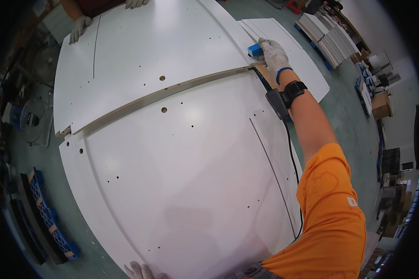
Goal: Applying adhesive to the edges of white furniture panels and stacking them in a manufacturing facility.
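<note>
My right hand [273, 52], in a whitish work glove, reaches to the far right corner of a white drilled panel [209, 162]. Its fingers close round a small blue block-shaped thing [254, 50], whose exact kind I cannot make out. The block is at the edge of a second white panel [125, 60], which lies beyond the first along a raised bare-wood edge [158, 95]. My left hand [142, 270], also gloved, shows only its fingers at the lower edge. They rest apart on the near left end of the closer panel, and nothing shows in them.
Across the table, a person's gloved hands [80, 28] rest on the far panel. More white boards [307, 69] lie to the right, with a stacked pallet [328, 39] behind. A blue pallet [51, 214] with dark strips stands left. A black cable [291, 149] hangs from my wrist device [278, 103].
</note>
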`<state>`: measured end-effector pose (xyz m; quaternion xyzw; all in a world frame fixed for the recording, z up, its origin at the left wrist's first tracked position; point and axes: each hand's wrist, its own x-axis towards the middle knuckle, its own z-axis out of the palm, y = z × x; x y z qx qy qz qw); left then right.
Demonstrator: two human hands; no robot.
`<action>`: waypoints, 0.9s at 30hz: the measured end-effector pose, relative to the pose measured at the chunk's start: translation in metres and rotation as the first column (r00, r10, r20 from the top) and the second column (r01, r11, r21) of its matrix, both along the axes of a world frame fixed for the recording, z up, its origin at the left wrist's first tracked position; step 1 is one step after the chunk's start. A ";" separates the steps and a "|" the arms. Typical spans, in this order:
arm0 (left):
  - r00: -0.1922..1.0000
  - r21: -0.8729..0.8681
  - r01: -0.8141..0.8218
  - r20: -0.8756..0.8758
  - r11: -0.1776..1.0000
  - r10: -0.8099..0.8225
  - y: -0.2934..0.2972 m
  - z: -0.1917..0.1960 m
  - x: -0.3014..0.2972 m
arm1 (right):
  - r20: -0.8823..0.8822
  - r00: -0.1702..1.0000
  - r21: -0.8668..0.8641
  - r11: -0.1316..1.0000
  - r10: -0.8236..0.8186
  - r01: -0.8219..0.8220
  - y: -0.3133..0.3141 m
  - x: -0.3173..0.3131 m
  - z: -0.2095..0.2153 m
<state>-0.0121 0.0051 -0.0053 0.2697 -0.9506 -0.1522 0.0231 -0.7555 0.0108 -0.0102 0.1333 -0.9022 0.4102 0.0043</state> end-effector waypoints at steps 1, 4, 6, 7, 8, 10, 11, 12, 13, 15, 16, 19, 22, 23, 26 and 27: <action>1.000 0.018 -0.021 -0.006 1.000 0.021 0.001 -0.002 0.003 | -0.031 0.999 0.024 1.000 -0.007 0.008 0.000 0.000 0.000; 0.999 0.038 -0.041 -0.012 0.998 0.041 0.000 -0.002 0.003 | 0.037 0.999 0.093 0.996 -0.011 0.008 -0.005 0.005 0.007; 0.999 0.040 -0.038 -0.013 0.998 0.038 0.001 -0.002 0.003 | 0.018 1.000 0.113 0.994 -0.006 0.004 -0.006 0.015 0.014; 0.999 0.043 -0.050 -0.005 0.998 0.050 0.001 -0.002 0.004 | -0.002 1.000 0.131 0.991 -0.002 0.003 -0.006 0.019 0.016; 0.998 0.045 -0.062 0.003 0.997 0.062 0.001 -0.002 0.004 | -0.002 1.000 0.132 0.991 -0.002 0.002 -0.006 0.019 0.016; 0.998 0.046 -0.057 -0.002 0.997 0.057 0.001 -0.002 0.004 | -0.045 0.998 0.158 0.987 0.031 -0.024 -0.006 0.019 0.018; 0.999 0.045 -0.053 -0.005 0.998 0.054 0.001 -0.002 0.003 | -0.046 0.998 0.158 0.987 0.031 -0.023 -0.006 0.019 0.019; 0.999 0.045 -0.054 -0.005 0.998 0.054 0.001 -0.001 0.003 | -0.027 0.998 0.143 0.988 0.064 -0.059 -0.008 0.022 0.021; 0.998 0.045 -0.056 -0.005 0.997 0.056 0.000 -0.001 0.002 | -0.008 0.995 0.127 0.987 0.097 -0.095 -0.010 0.024 0.022; 0.998 0.045 -0.056 -0.007 0.997 0.057 0.000 -0.001 0.002 | -0.054 0.992 0.161 0.981 0.115 -0.105 -0.012 0.019 0.020; 0.999 0.047 -0.050 -0.008 0.998 0.051 0.000 -0.001 0.002 | -0.100 0.986 0.196 0.974 0.132 -0.111 -0.011 0.016 0.019; 1.000 0.031 -0.017 -0.015 0.999 0.018 -0.002 0.000 -0.001 | -0.037 0.996 0.107 0.991 0.084 -0.079 -0.009 0.010 0.016; 1.000 0.028 -0.012 -0.012 1.000 0.012 -0.002 -0.001 0.001 | -0.055 0.995 0.107 0.991 0.082 -0.076 -0.005 0.003 0.012; 0.999 0.042 -0.034 -0.004 0.999 0.034 -0.001 -0.001 0.002 | -0.056 0.995 0.107 0.991 0.081 -0.074 -0.004 0.001 0.010; 0.999 0.042 -0.047 0.003 0.998 0.047 0.000 0.000 0.002 | -0.065 0.995 0.138 0.988 0.075 -0.066 -0.011 0.015 0.017; 0.999 0.041 -0.047 0.003 0.998 0.047 0.000 0.000 0.002 | -0.045 0.996 0.136 0.989 0.073 -0.066 -0.013 0.021 0.022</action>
